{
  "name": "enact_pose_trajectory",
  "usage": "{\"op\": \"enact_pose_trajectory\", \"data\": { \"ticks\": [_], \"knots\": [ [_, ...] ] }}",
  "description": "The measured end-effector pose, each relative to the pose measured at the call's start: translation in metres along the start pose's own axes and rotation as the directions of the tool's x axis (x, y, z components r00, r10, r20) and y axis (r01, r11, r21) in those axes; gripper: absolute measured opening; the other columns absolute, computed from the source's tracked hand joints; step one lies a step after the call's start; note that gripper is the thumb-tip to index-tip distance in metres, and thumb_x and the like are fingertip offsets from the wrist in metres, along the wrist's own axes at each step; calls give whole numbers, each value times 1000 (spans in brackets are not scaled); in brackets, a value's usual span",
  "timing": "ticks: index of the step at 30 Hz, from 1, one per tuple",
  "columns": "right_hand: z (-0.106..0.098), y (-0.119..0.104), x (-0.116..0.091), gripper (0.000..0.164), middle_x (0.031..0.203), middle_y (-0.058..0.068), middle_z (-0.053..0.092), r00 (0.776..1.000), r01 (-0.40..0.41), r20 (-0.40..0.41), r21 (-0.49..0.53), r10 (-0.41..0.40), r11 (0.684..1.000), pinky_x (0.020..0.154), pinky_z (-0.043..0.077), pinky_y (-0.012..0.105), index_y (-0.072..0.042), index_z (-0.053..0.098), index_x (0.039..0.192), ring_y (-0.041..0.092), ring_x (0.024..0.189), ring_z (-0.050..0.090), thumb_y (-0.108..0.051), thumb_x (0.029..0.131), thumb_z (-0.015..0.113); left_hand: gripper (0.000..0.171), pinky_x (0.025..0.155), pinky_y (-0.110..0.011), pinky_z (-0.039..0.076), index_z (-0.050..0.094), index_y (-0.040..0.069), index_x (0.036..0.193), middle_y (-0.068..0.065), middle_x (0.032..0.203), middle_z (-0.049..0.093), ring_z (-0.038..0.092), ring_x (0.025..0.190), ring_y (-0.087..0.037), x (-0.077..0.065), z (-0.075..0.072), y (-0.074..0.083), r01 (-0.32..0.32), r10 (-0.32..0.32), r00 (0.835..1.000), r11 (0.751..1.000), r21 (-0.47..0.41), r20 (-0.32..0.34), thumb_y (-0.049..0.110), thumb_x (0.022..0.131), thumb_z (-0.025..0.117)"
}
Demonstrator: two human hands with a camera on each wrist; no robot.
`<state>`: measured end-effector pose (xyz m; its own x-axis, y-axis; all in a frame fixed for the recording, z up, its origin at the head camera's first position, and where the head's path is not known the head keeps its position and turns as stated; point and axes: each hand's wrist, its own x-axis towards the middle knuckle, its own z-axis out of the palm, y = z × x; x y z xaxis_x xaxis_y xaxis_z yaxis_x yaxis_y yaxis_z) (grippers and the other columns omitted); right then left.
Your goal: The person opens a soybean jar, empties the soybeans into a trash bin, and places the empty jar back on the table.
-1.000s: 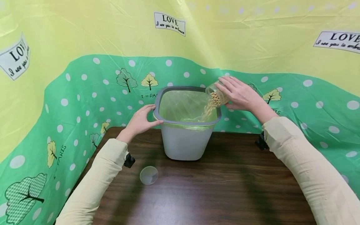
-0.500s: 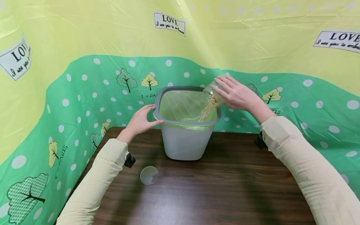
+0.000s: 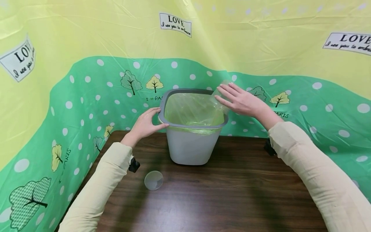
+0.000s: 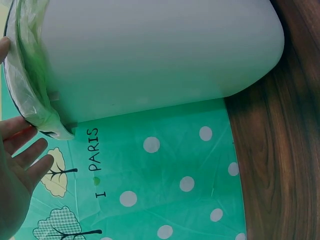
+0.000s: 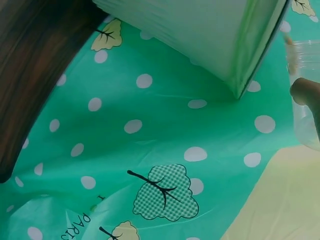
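A pale grey trash bin [image 3: 192,146] with a darker rim stands upright at the back of the table, lined with a thin green plastic bag [image 3: 185,108]. My left hand [image 3: 144,125] holds the bin's rim on its left side, thumb toward the front. Over the rim's right side, my right hand [image 3: 244,101] grips a clear plastic jar [image 5: 303,122], tilted mouth-down toward the bag. A few beige beans [image 5: 291,57] show at the jar's mouth in the right wrist view. The bin's bottom inside is hidden. A round clear lid [image 3: 154,180] lies on the table.
The dark wood-grain table [image 3: 220,199] extends in front of the bin. A green and yellow printed plastic sheet [image 3: 116,93] hangs close behind the bin and along the left side. The lid sits just right of my left forearm.
The stream of beans pouring from the jar into the bin has thinned away, and the jar looks nearly emptied. My right hand has tipped it further and shifted slightly left. The left hand stays put.
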<state>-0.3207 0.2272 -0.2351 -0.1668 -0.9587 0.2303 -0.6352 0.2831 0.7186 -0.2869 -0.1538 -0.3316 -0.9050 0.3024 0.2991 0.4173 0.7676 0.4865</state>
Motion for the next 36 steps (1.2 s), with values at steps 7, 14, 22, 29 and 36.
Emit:
{"op": "enact_pose_trajectory", "data": {
  "ticks": [7, 14, 22, 29, 36],
  "knots": [
    [2, -2, -3, 75, 133, 26, 40, 1000, -11, 12, 13, 11, 1000, 107, 24, 46, 0, 41, 131, 38, 125, 36, 1, 66, 76, 79, 102, -46, 31, 42, 7, 136, -7, 141, 37, 32, 130, -27, 0, 1, 0, 0, 0, 1000, 1000, 0, -4, 55, 77, 62],
    [3, -2, -1, 70, 133, 27, 39, 998, -66, -16, 78, 67, 995, 107, 23, 46, 2, 41, 131, 39, 125, 35, -4, 69, 73, 79, 102, -46, 31, 42, 7, 136, -7, 141, 37, 32, 130, -27, 0, 2, 0, 3, -3, 1000, 1000, -10, -6, 57, 77, 61],
    [1, -5, -4, 70, 133, 27, 39, 996, -91, -6, 107, 92, 990, 108, 20, 45, 1, 40, 131, 38, 126, 33, -2, 69, 71, 78, 102, -45, 32, 43, 7, 135, -7, 140, 38, 33, 129, -26, 0, 2, 1, -4, 3, 1000, 1000, -24, -20, 55, 77, 63],
    [5, -2, -19, 88, 126, 29, 44, 967, -211, -93, 229, 237, 950, 105, 27, 49, 5, 43, 128, 43, 118, 39, -13, 52, 85, 79, 102, -46, 32, 43, 6, 134, -7, 140, 38, 34, 129, -27, -2, 1, 2, -10, 9, 1000, 1000, -28, -28, 56, 76, 63],
    [4, -1, -46, 90, 124, 27, 45, 881, -388, -148, 320, 450, 864, 91, 40, 53, 4, 42, 128, 42, 112, 44, -17, 50, 80, 80, 102, -47, 32, 43, 6, 135, -8, 140, 38, 34, 129, -27, -2, 4, -1, -9, 8, 999, 1000, -29, -33, 57, 76, 62]
  ]
}}
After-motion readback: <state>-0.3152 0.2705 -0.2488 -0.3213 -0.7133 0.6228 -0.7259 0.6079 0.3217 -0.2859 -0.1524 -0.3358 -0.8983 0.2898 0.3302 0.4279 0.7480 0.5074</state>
